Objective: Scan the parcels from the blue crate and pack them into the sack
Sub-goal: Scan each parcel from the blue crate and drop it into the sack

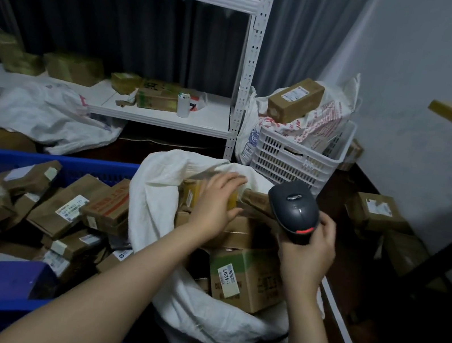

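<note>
While the right hand [307, 252] grips the scanner [293, 208], the left hand [215, 202] rests straight-fingered on a parcel [192, 195] inside the sack [152, 195]. Blue crate [41, 160] stands at the sack's 9 o'clock.

dim indoor light | soft shadows | wide-angle bending at edges | slight blur overall

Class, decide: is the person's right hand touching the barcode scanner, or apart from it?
Touching. The head view shows the right hand gripping the scanner by its handle.
</note>
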